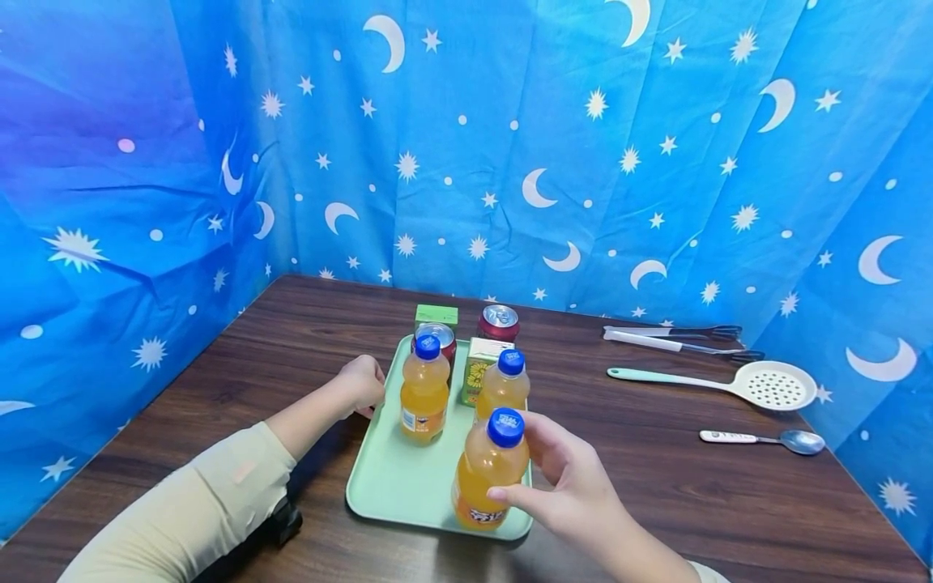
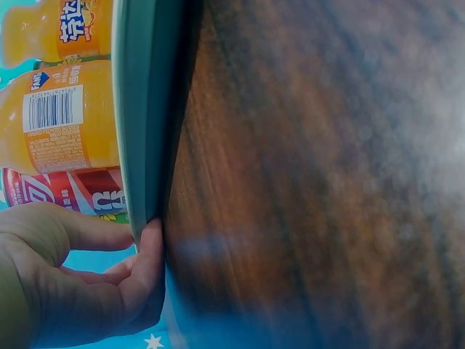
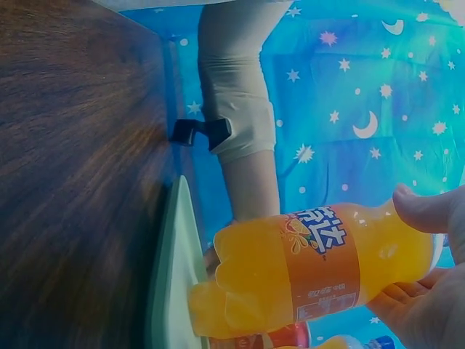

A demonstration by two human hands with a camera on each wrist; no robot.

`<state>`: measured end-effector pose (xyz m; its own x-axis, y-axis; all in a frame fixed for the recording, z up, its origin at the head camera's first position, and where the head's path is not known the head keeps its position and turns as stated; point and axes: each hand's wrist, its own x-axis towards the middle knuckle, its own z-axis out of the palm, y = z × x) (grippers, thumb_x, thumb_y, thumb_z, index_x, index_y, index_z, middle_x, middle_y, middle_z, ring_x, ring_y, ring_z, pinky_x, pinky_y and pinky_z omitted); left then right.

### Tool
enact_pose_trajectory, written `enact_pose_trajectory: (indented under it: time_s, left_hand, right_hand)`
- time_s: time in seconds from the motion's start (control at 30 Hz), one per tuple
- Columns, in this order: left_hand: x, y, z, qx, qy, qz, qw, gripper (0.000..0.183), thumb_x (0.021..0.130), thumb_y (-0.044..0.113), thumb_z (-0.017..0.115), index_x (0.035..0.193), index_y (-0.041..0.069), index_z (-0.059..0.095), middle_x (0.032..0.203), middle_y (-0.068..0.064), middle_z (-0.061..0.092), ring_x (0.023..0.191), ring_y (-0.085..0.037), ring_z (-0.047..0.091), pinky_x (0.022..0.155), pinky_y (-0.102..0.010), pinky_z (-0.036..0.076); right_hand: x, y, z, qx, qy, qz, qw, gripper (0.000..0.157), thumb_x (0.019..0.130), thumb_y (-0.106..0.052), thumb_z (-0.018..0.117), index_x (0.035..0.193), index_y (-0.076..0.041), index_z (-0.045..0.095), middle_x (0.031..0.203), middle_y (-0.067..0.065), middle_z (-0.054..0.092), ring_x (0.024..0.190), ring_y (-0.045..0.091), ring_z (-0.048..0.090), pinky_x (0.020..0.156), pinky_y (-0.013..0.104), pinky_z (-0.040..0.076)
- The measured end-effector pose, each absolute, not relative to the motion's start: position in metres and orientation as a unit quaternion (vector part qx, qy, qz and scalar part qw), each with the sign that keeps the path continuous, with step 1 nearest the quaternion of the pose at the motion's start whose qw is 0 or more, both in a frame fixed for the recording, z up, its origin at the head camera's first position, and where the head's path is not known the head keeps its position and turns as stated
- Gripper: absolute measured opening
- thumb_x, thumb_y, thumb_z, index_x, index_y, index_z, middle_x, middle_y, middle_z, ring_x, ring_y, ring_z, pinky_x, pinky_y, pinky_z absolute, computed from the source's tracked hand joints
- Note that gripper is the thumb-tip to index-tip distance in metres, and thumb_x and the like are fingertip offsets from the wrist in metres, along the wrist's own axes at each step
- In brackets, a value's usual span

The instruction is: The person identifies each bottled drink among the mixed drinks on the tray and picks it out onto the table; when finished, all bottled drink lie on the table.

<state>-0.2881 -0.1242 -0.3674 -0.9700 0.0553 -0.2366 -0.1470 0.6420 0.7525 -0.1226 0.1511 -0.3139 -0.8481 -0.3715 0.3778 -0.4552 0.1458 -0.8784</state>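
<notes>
My right hand grips an orange soda bottle with a blue cap, thumb on its near side. The bottle stands over the near right corner of the pale green tray; in the right wrist view its base is close to the tray surface. My left hand pinches the tray's left rim between thumb and fingers, seen closely in the left wrist view. Another orange soda bottle stands mid-left on the tray. A third bottle is partly hidden behind the held one.
Behind the bottles are a red can, a dark red can, a green carton and a flowered carton. To the right lie tongs, a slotted skimmer and a spoon. A starry blue curtain encloses the table.
</notes>
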Motion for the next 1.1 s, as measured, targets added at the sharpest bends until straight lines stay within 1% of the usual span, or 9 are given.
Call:
enact_pose_trajectory:
  time_s: [0.4, 0.57, 0.8, 0.93, 1.1]
  left_hand:
    - [-0.288, -0.125, -0.366, -0.019, 0.902, 0.414, 0.121, 0.013, 0.077, -0.014, 0.058, 0.085, -0.006, 0.052, 0.089, -0.016, 0.051, 0.068, -0.024, 0.058, 0.051, -0.032, 0.055]
    - [-0.288, -0.124, -0.366, -0.018, 0.903, 0.413, 0.120, 0.013, 0.077, -0.015, 0.058, 0.083, -0.005, 0.052, 0.087, -0.016, 0.051, 0.067, -0.024, 0.057, 0.051, -0.032, 0.055]
    - [-0.287, -0.123, -0.365, -0.020, 0.903, 0.413, 0.119, 0.013, 0.077, -0.015, 0.058, 0.082, -0.005, 0.052, 0.087, -0.016, 0.051, 0.067, -0.024, 0.058, 0.051, -0.032, 0.055]
    - [-0.287, -0.123, -0.365, -0.021, 0.904, 0.410, 0.120, 0.012, 0.077, -0.015, 0.058, 0.082, -0.005, 0.053, 0.087, -0.016, 0.052, 0.065, -0.023, 0.058, 0.050, -0.032, 0.055]
    - [-0.287, -0.123, -0.365, -0.020, 0.903, 0.412, 0.119, 0.013, 0.077, -0.015, 0.058, 0.082, -0.005, 0.051, 0.088, -0.015, 0.051, 0.066, -0.023, 0.057, 0.051, -0.032, 0.055]
  right_hand:
    - [-0.119, 0.171, -0.307, 0.242, -0.773, 0.584, 0.058, 0.057, 0.071, -0.005, 0.080, 0.122, -0.007, 0.056, 0.117, 0.003, 0.062, 0.108, 0.019, 0.059, 0.086, 0.031, 0.050]
    - [-0.120, 0.179, -0.305, 0.238, -0.778, 0.575, 0.082, 0.058, 0.069, 0.001, 0.080, 0.122, -0.003, 0.055, 0.115, 0.006, 0.063, 0.106, 0.019, 0.061, 0.085, 0.029, 0.050]
    - [-0.122, 0.189, -0.303, 0.227, -0.791, 0.556, 0.119, 0.061, 0.067, 0.003, 0.081, 0.122, -0.004, 0.055, 0.113, 0.006, 0.064, 0.105, 0.016, 0.061, 0.084, 0.026, 0.050]
    - [-0.124, 0.194, -0.303, 0.237, -0.786, 0.555, 0.137, 0.063, 0.065, 0.009, 0.079, 0.122, -0.001, 0.054, 0.112, 0.009, 0.064, 0.104, 0.016, 0.061, 0.084, 0.026, 0.050]
    - [-0.126, 0.199, -0.302, 0.239, -0.780, 0.558, 0.151, 0.063, 0.064, 0.013, 0.078, 0.122, 0.001, 0.054, 0.111, 0.011, 0.065, 0.103, 0.017, 0.062, 0.084, 0.026, 0.050]
